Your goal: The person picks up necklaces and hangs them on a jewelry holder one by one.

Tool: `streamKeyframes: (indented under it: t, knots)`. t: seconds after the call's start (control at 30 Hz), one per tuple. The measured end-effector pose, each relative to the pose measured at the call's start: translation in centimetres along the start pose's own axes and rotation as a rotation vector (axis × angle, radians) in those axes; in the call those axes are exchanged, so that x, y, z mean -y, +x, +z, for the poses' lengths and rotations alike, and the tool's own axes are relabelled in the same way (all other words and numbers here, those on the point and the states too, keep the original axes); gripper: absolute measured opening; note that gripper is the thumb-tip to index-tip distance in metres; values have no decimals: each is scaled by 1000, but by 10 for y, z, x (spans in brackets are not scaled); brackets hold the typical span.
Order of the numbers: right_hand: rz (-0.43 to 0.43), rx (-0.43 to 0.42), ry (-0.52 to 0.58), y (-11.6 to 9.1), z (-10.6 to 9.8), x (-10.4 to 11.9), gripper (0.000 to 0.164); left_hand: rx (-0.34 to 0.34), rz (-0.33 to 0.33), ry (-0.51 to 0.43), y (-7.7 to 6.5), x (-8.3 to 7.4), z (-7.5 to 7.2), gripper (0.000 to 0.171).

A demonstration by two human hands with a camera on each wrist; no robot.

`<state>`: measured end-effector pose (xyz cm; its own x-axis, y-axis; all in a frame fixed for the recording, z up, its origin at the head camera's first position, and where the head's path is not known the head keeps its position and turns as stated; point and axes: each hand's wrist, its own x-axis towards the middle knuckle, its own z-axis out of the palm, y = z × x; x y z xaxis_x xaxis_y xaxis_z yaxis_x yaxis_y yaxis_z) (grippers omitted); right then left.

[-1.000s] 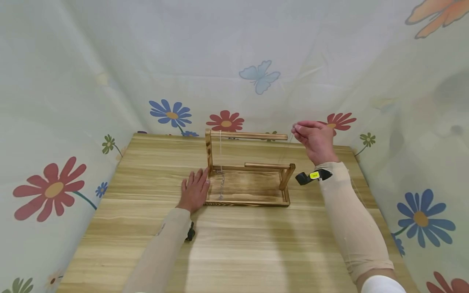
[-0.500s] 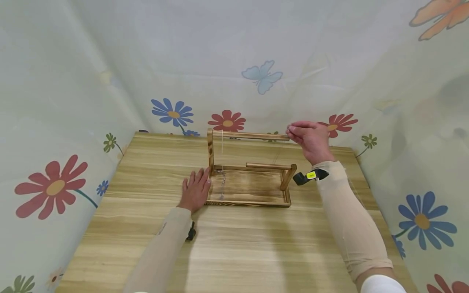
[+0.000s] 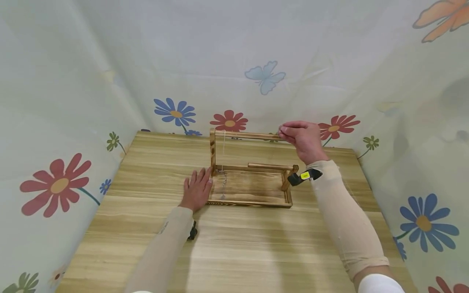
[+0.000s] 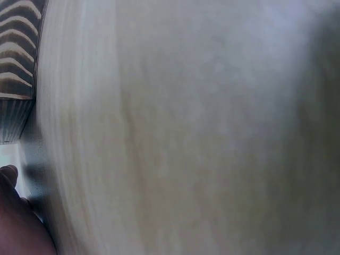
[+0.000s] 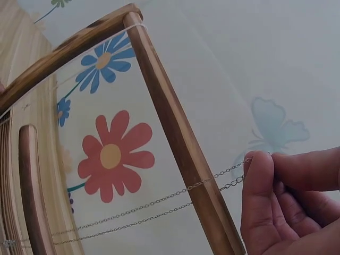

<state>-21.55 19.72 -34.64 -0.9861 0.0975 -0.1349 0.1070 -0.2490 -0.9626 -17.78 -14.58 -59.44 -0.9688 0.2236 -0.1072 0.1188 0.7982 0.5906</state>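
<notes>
My right hand (image 3: 307, 140) is at the free right end of the upper bar (image 3: 249, 134) of a wooden jewelry stand. Its thumb and fingertips pinch a thin silver chain necklace (image 5: 143, 205). In the right wrist view, one strand crosses in front of the bar and the other passes behind it; both slope down past the lower bar (image 5: 33, 186). My left hand (image 3: 197, 189) lies with fingers extended, fingertips against the stand's left side. Another necklace (image 3: 224, 150) hangs from the upper bar's left end, its lower part over the tray base (image 3: 253, 204).
The stand sits on a wood-grain table (image 3: 234, 248). Its left post (image 3: 213, 150) is tall, and its right post (image 3: 287, 184) is short. A flower-print cloth (image 3: 205, 53) encloses the table's back and sides.
My right hand has moved left, from beyond the upper bar's free end to overlapping it, bringing the pinched chain along. The left hand stays in place against the stand.
</notes>
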Motion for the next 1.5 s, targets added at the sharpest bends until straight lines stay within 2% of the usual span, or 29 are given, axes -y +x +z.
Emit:
streamKeyframes:
  t: [0.4,0.8,1.1,1.27,1.5]
  knots:
    - [16,71,22,2,18,-9,15,-3,-7,8,1,0,1,59]
    - [29,93,27,-3,40,-12,17,-5,-12,34,1,1,1,60]
    - [44,110,9,-3,52,-14,16,-15,-5,6,-3,-4,2,58]
    - [20,135,-24,-3,61,-15,13,-38,-4,0,-6,-8,-1,57]
    - [2,149,-46,-4,68,-14,9,-35,16,-1,0,3,5,59]
